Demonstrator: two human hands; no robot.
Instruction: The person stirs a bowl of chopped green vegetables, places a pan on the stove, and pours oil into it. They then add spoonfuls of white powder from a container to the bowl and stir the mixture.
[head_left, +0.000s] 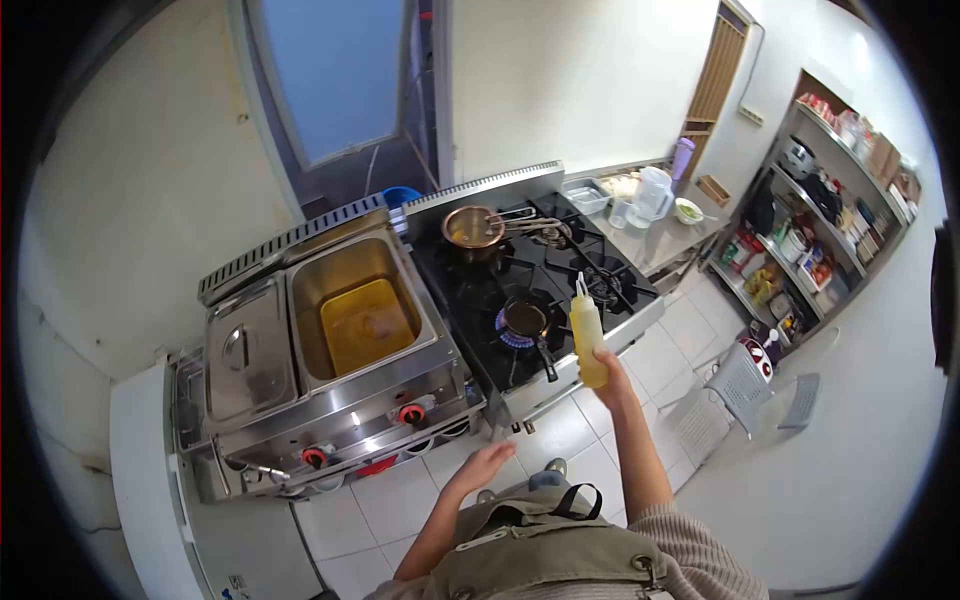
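Note:
My right hand (608, 380) is wrapped round the lower part of a clear squeeze bottle (588, 335) of yellow liquid, held upright with its nozzle up near the front edge of the stove (490, 355). Just left of the bottle, a small dark frying pan (525, 318) sits over a lit blue flame, its handle pointing towards me. My left hand (485, 468) hangs in front of the stove's left corner, fingers stretched out and holding nothing. On the back burner stands a copper-coloured pot (473, 230), with metal utensils lying beside its rim.
Left of the stove is a deep fryer (370, 318) with yellow oil and a lidded basin (250, 345). A side counter (660, 240) carries a pitcher (652, 195), a bowl (688, 210) and a plastic tub (586, 196). Loaded shelves (815, 200) and a grey chair (740, 390) stand right.

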